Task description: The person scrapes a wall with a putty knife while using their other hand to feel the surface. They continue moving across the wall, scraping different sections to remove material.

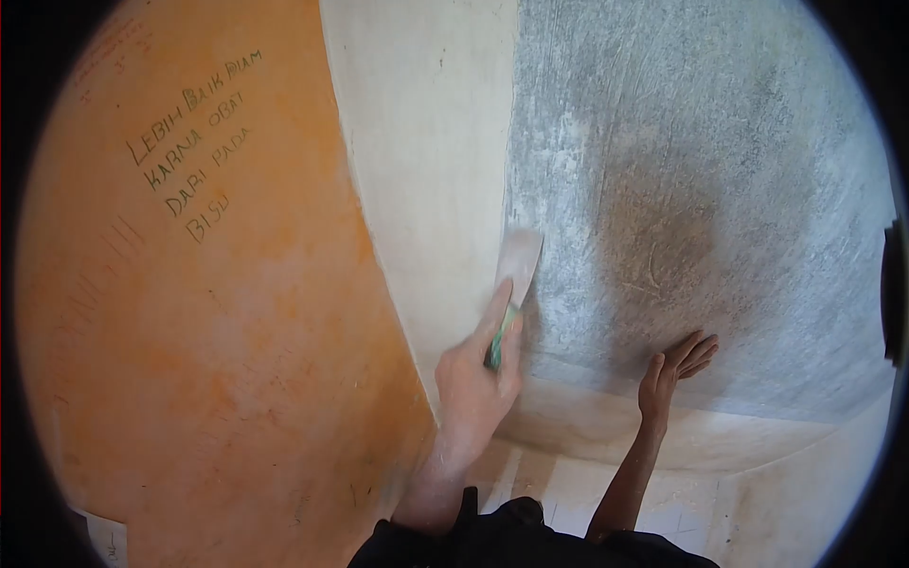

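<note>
My left hand (478,374) is closed around the green handle of a putty knife (520,257), one finger stretched along its wide flat blade. The blade lies against the wall, at the border between a smooth cream strip (431,151) and a rough grey patch (682,189). Slight blur covers the hand and tool. Lower on the grey surface, my right hand (677,367) is open, palm toward the wall, fingers stretched out and holding nothing. Pale dust coats my left hand and forearm.
An orange wall (256,350) with handwritten lettering fills the left side. Below the grey patch runs a cream band (606,417), with a pale tiled floor (568,492) beneath. A dark object (892,293) stands at the right edge. Paper (106,540) shows at lower left.
</note>
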